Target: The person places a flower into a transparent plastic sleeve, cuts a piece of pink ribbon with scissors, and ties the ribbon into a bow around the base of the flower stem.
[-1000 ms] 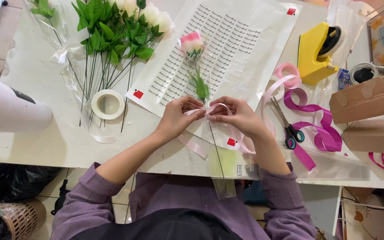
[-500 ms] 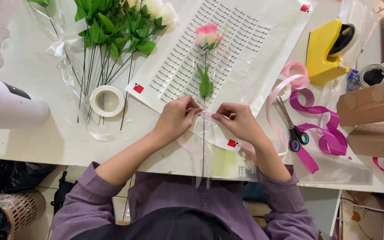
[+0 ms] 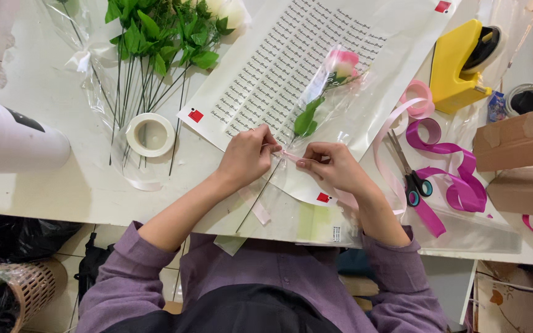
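From the head camera, your left hand (image 3: 246,157) and right hand (image 3: 331,166) pinch a pale pink ribbon (image 3: 291,156) at the stem of a pink flower (image 3: 340,63) in clear wrap, lying tilted on the bench (image 3: 63,179); the knot itself seems hidden. Scissors (image 3: 411,179) lie just right.

Counted two hands: left hand (image 3: 246,157), right hand (image 3: 334,168). One wrapped pink flower (image 3: 340,64), one tape roll (image 3: 150,134), one yellow tape dispenser (image 3: 462,65), one pair of scissors (image 3: 411,179), two cardboard boxes (image 3: 516,140).
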